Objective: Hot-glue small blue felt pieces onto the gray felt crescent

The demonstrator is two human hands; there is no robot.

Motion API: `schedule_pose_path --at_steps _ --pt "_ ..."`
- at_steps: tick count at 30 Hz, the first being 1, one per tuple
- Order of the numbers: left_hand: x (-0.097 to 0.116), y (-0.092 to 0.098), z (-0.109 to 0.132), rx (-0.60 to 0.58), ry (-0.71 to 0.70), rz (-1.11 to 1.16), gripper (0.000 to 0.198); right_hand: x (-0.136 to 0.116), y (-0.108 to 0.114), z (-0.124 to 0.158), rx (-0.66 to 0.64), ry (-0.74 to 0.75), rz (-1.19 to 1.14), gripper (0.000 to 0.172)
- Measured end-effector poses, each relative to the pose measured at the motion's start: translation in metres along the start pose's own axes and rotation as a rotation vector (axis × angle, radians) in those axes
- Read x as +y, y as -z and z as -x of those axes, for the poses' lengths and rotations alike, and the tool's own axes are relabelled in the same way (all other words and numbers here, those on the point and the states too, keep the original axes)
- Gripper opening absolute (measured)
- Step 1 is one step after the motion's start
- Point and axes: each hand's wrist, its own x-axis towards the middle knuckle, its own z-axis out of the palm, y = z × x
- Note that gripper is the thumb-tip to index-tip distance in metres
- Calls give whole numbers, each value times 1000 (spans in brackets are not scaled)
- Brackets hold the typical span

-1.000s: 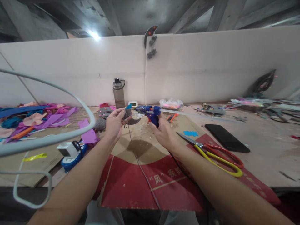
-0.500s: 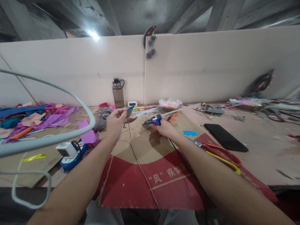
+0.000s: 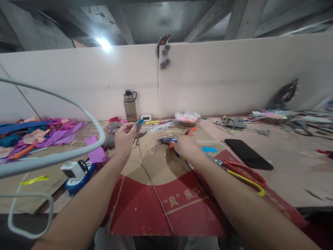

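Note:
My left hand (image 3: 126,139) pinches a small blue piece (image 3: 139,122) together with the top of a grey cord (image 3: 148,170). The cord runs down over the cardboard (image 3: 145,225) toward its front edge. My right hand (image 3: 186,147) is closed around the handle of a blue hot glue gun (image 3: 168,140), its nozzle pointing left, low over the cardboard. Most of the handle is hidden by the hand. A blue scalloped cutout (image 3: 209,149) lies just right of that hand, beside red and yellow scissors (image 3: 243,172).
A black phone (image 3: 248,154) lies at right. Behind stand a water bottle (image 3: 130,107), a small white clock-like device (image 3: 146,117) and a bagged bowl (image 3: 187,119). Coloured scraps (image 3: 52,135) and a blue power strip (image 3: 78,182) are at left; a white tube (image 3: 65,154) arches in front.
My right hand has lowered and turned the glue gun, so it and its glue stick lie flatter. My left hand keeps its pinch. The whole view has shifted slightly.

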Motion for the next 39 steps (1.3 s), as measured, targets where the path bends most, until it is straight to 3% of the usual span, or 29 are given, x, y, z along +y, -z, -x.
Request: schedule_pose_path --at_steps 2,4,9,13,17,21,24,29,39 --pt "-3 -1 3 -16 2 -55 14 -14 4 2 134 23 0 14" --pt "-2 -2 8 -34 -43 -175 10 -32 2 6 150 91 -211 12" --pt "7 -4 22 -128 -288 -511 13 -74 -12 16 -83 45 -1079 30" --pt "10 -7 27 -182 -287 -553 14 -85 -13 21 -145 -27 -1388 39" --pt "7 -12 28 -209 -150 -453 12 -81 -9 19 -66 -24 -1262 32" --pt "1 -18 28 -195 117 -102 16 -77 -7 16 25 51 -1107 13" --pt "1 -21 29 -183 225 83 22 -75 -6 15 99 81 -1050 8" --pt "4 -23 32 -184 290 151 22 -74 -4 13 162 100 -1002 11" --pt "2 -23 31 -221 287 210 20 -73 -5 13 193 88 -921 19"
